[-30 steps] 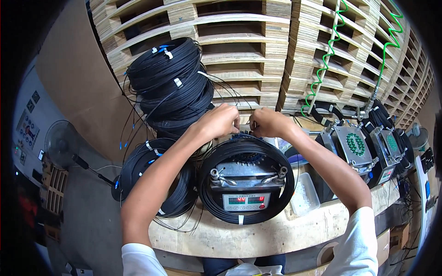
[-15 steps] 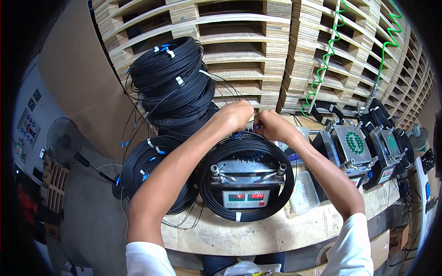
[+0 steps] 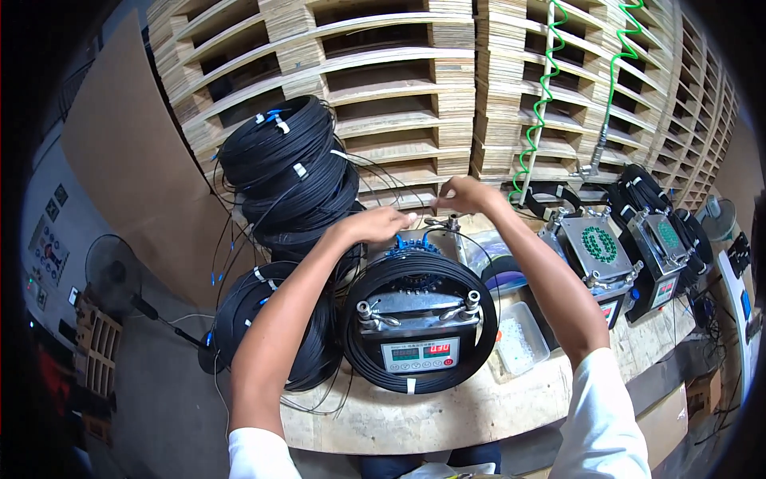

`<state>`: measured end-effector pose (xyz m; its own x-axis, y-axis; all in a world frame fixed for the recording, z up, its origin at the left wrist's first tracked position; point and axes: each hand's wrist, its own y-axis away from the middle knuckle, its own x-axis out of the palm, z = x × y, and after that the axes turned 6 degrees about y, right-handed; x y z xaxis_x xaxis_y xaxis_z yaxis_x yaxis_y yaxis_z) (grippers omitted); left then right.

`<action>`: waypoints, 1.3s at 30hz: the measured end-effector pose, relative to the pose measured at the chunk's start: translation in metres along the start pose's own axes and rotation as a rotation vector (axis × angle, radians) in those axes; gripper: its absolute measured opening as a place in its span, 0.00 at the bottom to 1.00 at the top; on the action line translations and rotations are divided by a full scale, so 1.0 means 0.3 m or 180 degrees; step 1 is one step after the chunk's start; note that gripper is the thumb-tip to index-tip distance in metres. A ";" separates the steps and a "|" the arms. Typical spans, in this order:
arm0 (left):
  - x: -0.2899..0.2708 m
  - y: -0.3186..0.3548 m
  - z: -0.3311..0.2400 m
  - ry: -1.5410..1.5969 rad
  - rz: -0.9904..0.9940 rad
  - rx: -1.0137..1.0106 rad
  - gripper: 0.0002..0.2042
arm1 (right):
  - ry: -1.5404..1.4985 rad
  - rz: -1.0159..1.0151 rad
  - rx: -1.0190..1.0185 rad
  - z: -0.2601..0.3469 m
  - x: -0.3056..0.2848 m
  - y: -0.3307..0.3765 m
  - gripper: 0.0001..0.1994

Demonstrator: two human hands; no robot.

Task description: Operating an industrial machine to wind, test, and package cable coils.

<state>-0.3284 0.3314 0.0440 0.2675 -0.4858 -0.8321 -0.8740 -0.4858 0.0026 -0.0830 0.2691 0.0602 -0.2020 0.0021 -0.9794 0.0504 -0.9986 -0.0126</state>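
Observation:
A polishing machine point(image 3: 423, 302) with a metal top, two front knobs and a lit display panel stands in front of me. A coil of black cable point(image 3: 363, 355) hangs round it, and blue connectors point(image 3: 412, 242) stick up at its top. Beyond the coil, my left hand point(image 3: 373, 226) is closed over the machine's far side, thumb and fingers together. My right hand point(image 3: 469, 196) is pinched just right of it and slightly higher. What the fingertips hold is too small to make out. A thin black cable point(image 3: 496, 275) arcs down on the right, below the right hand.
Tall stacks of black cable coils point(image 3: 287, 180) stand at left, with more coils point(image 3: 307, 351) below. A clear plastic tray point(image 3: 523, 339) of small white pieces sits right. Two similar machines point(image 3: 594, 247) stand farther right. Wooden pallets point(image 3: 383, 72) rise behind the wooden bench point(image 3: 383, 423).
My hands have moved off the coil's top, the left lower and leftward, and are farther apart. Blue connectors now show upright there. The display reading has changed. The view has shifted a little.

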 end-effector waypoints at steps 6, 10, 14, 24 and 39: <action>-0.002 -0.014 -0.016 0.0140 0.0283 -0.0388 0.27 | -0.0417 0.1726 0.0906 0.084 0.042 -0.100 0.32; -0.020 -0.021 -0.073 0.0189 0.0390 -0.0472 0.25 | -0.1815 0.1313 0.1340 -0.077 0.088 -0.103 0.13; -0.012 -0.034 -0.027 0.0216 0.0364 -0.0340 0.23 | -0.2568 0.0699 0.1351 -0.120 0.114 -0.028 0.17; -0.002 -0.066 0.000 0.0249 0.0545 -0.0689 0.21 | -0.4389 0.0123 0.0036 -0.232 0.232 0.088 0.14; -0.079 -0.086 0.016 0.0178 0.1019 -0.0344 0.31 | -0.4368 -0.0048 0.0329 -0.171 0.259 0.065 0.28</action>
<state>-0.3142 0.3588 0.0610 0.0109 -0.6638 -0.7478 -0.8701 -0.3748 0.3200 -0.0475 0.2525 -0.0266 -0.9998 0.0207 0.0043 -0.0205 -0.9984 0.0527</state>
